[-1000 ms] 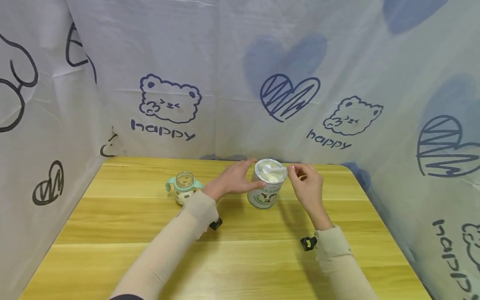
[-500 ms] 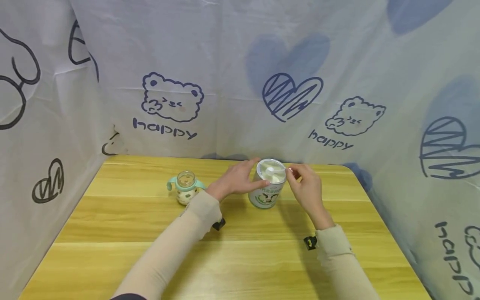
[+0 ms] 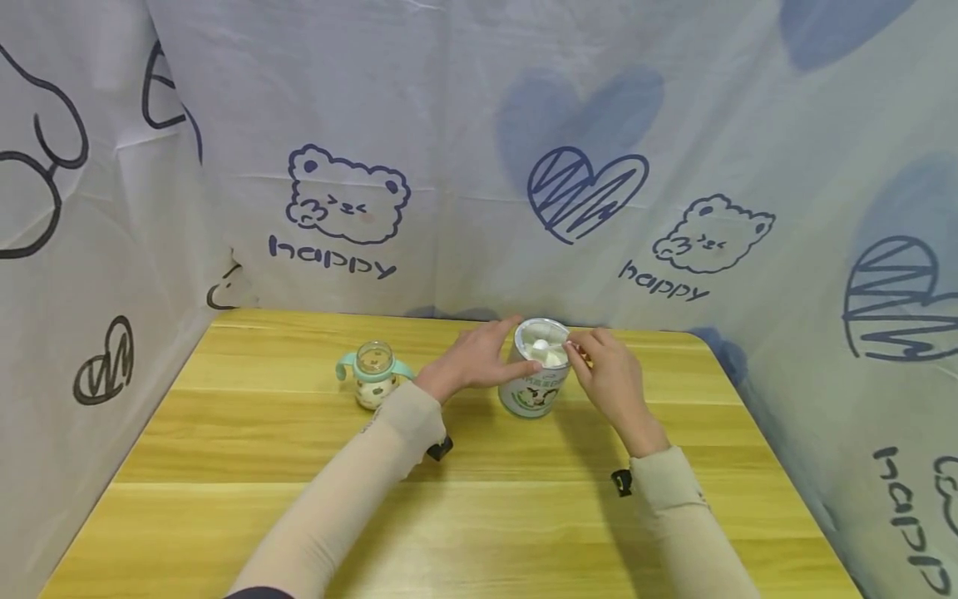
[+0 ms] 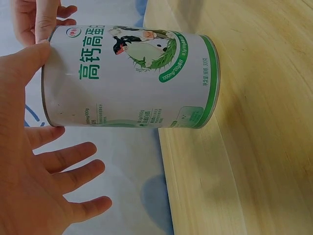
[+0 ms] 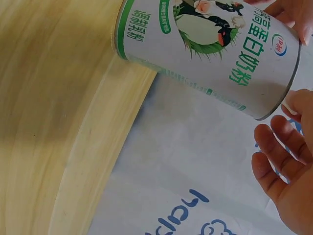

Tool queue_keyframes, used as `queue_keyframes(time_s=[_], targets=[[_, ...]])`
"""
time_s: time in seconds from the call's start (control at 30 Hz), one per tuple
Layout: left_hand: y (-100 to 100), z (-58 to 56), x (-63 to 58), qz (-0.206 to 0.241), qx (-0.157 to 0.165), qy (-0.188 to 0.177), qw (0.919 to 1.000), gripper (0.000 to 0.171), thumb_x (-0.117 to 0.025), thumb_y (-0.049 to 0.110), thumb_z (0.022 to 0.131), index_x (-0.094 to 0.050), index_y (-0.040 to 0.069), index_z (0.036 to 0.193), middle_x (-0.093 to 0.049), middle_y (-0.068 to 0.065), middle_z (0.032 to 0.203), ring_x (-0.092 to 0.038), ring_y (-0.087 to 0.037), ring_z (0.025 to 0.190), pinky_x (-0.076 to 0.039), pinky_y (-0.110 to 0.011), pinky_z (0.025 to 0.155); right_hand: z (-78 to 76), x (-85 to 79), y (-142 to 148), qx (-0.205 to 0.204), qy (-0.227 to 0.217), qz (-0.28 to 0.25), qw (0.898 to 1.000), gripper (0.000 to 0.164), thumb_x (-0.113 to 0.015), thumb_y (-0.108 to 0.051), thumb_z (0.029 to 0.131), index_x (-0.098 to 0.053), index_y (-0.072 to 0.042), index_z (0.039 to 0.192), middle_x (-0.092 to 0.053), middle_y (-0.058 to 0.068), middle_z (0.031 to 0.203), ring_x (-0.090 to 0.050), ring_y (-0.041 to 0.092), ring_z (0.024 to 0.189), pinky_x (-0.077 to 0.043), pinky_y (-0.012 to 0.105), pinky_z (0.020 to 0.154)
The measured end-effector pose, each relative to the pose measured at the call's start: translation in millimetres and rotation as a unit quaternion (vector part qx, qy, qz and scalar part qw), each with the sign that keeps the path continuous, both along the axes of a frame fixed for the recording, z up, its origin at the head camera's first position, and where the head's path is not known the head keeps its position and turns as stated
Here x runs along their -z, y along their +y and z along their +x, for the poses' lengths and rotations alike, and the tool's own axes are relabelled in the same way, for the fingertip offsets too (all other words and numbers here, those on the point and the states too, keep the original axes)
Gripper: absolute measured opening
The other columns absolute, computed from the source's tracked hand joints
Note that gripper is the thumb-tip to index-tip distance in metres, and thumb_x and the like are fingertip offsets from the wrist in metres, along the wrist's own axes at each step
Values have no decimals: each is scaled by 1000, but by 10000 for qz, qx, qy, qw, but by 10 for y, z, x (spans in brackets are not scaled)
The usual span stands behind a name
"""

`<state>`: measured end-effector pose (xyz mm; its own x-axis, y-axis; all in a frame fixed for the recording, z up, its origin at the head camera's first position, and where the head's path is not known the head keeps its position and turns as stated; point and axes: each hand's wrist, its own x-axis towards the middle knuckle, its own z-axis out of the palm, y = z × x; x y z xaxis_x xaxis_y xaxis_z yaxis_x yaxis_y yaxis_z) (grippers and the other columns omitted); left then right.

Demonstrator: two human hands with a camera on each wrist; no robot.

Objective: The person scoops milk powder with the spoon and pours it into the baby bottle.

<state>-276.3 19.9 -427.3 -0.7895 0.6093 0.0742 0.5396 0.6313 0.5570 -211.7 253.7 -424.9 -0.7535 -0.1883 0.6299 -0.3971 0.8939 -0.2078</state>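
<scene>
A white milk powder can (image 3: 533, 391) with a cow picture and green lettering stands open-topped near the table's back edge. My left hand (image 3: 479, 356) holds its rim from the left, thumb at the front and index finger behind. The other fingers of that hand (image 4: 73, 166) are spread beside the can. From the right, my right hand (image 3: 609, 374) pinches the thin handle of a white scoop (image 3: 540, 345) between thumb and index finger. The scoop's bowl is inside the can over pale powder. In the right wrist view, my right hand (image 5: 288, 161) is close beside the rim.
A baby bottle (image 3: 374, 389) with mint-green handles and no cap stands left of the can, near my left wrist. The wooden table (image 3: 494, 516) meets a white printed cloth (image 3: 464, 233) at its back, and cloth hangs along both sides.
The right hand has shifted slightly left toward the can, and the scoop sits lower in it, with less of its handle showing. The left hand keeps its place on the rim.
</scene>
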Motion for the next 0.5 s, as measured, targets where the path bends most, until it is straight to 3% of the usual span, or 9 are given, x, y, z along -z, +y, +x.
queue_keyframes(time_s=[0.23, 0.5], targets=[[2, -9, 21, 20, -20, -4, 10000, 98, -60, 72, 95, -27, 13, 167, -43, -16, 166, -46, -39, 150, -42, -59, 121, -11, 25, 32, -130, 105, 271, 9995, 16, -76, -17, 98, -77, -4, 107, -70, 10, 87, -61, 22, 66, -52, 36, 56], [6, -11, 27, 73, -35, 33, 10000, 98, -61, 70, 96, -29, 12, 167, -46, -17, 164, -48, -38, 148, -43, -59, 120, -11, 2, 58, -244, 80, 522, 9983, 15, -73, -15, 100, -77, -3, 108, -70, 12, 87, -61, 27, 66, -53, 40, 57]])
